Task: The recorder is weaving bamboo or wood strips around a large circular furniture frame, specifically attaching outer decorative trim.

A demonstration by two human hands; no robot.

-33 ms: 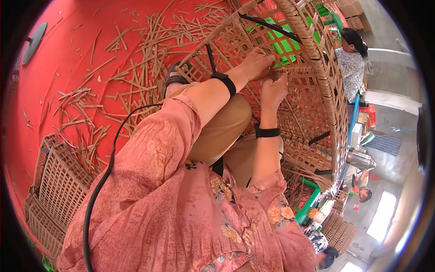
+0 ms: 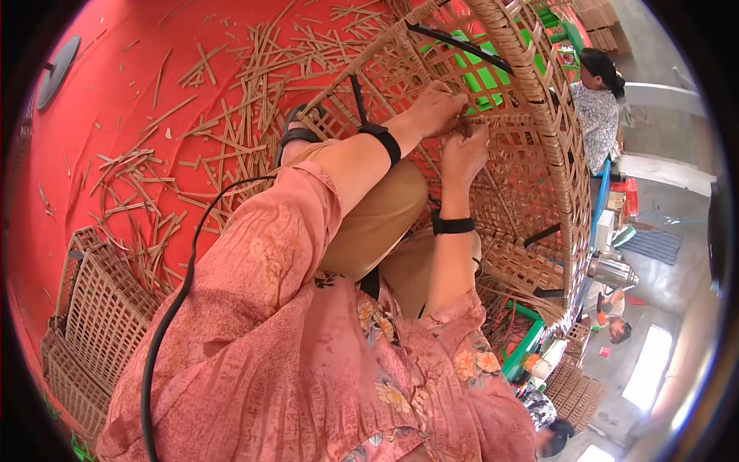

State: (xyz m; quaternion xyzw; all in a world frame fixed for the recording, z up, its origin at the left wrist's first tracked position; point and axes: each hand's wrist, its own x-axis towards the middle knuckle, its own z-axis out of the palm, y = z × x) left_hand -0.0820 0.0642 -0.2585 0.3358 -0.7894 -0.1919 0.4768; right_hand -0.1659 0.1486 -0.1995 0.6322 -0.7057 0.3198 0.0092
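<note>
Head: fingers [image 2: 456, 101] seemingly inside basket [image 2: 533, 86]

My left head-worn fisheye looks down from close above my pink shirt [image 2: 308, 346] toward my hands [image 2: 464, 158], wide enough to take in the red floor [image 2: 100, 73].

The woven basket [image 2: 573, 185] sits before and to the right of the person's knees [image 2: 400, 200], the left hand [image 2: 439, 108] just ahead of the right hand [image 2: 466, 158] at its wall. Strips lie scattered [image 2: 265, 69] on the floor [image 2: 100, 77] to its left; another woven piece [image 2: 108, 308] is nearer (far lower left), and a co-worker [image 2: 596, 119] beyond the rim, right
</note>
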